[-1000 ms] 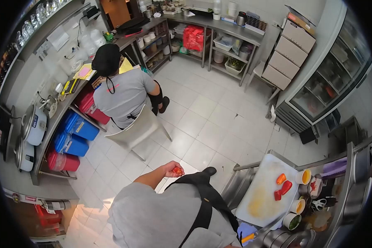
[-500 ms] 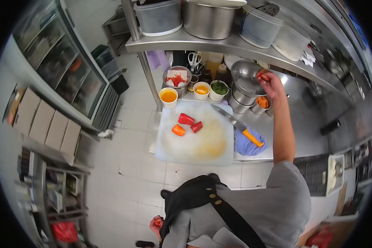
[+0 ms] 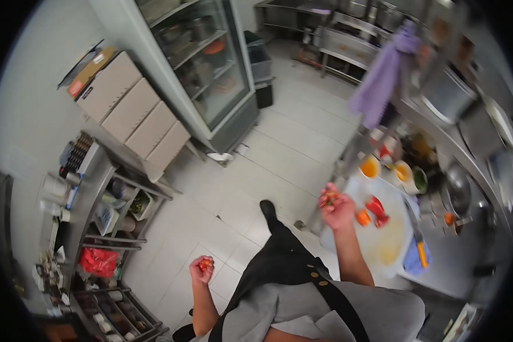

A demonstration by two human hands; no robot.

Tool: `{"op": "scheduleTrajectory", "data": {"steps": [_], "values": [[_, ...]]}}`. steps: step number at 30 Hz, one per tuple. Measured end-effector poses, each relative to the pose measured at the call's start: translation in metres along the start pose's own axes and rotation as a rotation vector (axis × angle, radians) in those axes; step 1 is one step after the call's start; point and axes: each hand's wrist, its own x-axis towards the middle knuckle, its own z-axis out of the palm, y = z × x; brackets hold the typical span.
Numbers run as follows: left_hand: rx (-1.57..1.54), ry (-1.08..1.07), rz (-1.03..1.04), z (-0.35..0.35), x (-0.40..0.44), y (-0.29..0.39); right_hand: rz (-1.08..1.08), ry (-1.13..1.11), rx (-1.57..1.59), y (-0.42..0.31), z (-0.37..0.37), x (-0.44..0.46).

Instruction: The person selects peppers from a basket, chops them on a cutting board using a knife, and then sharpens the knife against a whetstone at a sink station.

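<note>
My left hand (image 3: 201, 269) is curled around small red and orange pieces, held out over the floor at lower left. My right hand (image 3: 336, 210), closed on red pieces with some green, is beside the left edge of the white cutting board (image 3: 389, 242). On the board lie red pepper pieces (image 3: 375, 206) and an orange pepper piece (image 3: 363, 217). A knife with a yellow handle (image 3: 422, 255) rests over a blue cloth (image 3: 411, 263) right of the board. Cups of orange contents (image 3: 370, 167) stand behind the board.
A glass-door fridge (image 3: 211, 62) stands at the back beside stacked beige boxes (image 3: 132, 109). Metal shelving (image 3: 100, 194) runs along the left. A purple cloth (image 3: 379, 85) hangs from the rack at right, above the counter with metal bowls (image 3: 455, 185).
The view has turned left from the counter, toward the fridge and boxes. My right hand has moved away from the metal bowl to the board's left side. My left hand is now raised farther into view.
</note>
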Motion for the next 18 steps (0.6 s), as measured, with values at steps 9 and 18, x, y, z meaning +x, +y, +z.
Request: {"op": "scheduleTrajectory", "data": {"steps": [9, 18], "values": [[1.183, 0.574, 0.291, -0.015, -0.029, -0.016, -0.710, -0.214, -0.294, -0.164, 0.273, 0.496], [1.509, 0.570, 0.034, 0.090, 0.074, 0.046, -0.285, -0.268, -0.311, -0.037, 0.321, 0.735]]}}
